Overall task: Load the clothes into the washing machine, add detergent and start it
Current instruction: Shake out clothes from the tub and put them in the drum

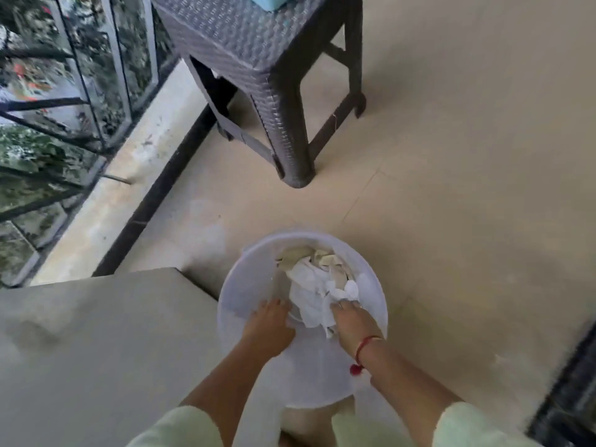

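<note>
A white plastic bucket (251, 272) stands on the floor in front of me, with white and beige clothes (314, 285) bunched inside. Both of my hands reach down into it. My left hand (269, 324) is at the left edge of the pile, its fingertips hidden under the cloth. My right hand (353, 321), with a red thread at the wrist, has its fingers dug into the white cloth. A grey flat-topped surface (96, 350) fills the lower left beside the bucket; I cannot tell whether it is the washing machine.
A dark woven-pattern stool (258, 59) stands ahead on the beige tiled floor (451, 188), with a blue object on top. A raised ledge with metal railing (80, 91) runs along the left. A dark edge shows at the lower right.
</note>
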### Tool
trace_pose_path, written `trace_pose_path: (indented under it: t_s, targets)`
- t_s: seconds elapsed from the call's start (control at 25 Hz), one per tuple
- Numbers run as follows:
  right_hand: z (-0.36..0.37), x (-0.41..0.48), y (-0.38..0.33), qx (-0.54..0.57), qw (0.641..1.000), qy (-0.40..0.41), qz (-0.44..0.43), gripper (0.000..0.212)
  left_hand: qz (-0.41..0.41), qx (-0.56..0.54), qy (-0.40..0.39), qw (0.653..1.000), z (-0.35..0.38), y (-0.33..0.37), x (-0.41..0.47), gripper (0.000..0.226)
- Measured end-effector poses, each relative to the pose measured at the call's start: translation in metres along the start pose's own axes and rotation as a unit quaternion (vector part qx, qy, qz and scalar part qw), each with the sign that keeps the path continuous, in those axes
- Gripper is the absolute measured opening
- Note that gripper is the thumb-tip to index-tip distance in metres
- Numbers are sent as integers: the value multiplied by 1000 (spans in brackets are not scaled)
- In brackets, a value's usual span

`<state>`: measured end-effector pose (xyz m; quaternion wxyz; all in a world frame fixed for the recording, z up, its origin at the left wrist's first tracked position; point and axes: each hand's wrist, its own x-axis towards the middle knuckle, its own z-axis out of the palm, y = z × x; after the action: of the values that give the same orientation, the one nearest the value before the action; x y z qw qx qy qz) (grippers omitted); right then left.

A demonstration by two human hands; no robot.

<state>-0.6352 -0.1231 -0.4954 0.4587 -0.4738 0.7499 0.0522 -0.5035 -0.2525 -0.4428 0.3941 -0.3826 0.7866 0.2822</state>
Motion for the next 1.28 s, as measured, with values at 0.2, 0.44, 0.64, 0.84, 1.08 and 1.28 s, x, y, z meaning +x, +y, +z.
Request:
trace_pose_path:
  t_s: [0.2,0.44,0.64,0.84,1.08,1.28]
  targets:
    - [48,95,36,-125,989,-15,79,62,-55,-18,10,998,78,-12,77,61]
    - [87,126,33,-189,972,-50,127,64,-73,-120,19,990,100,-4,120,69]
    - [61,121,29,217,957,42,186,30,-15,-223,-8,975,102,5,111,113]
    - [12,56,22,454,883,93,71,19,47,-274,91,956,92,5,97,62]
    - [5,26,7,605,792,66,48,45,45,-484,146,862,69,5,53,19]
    - [-35,-3,-50,882,463,30,83,69,-90,-670,262,689,14,20,4,32]
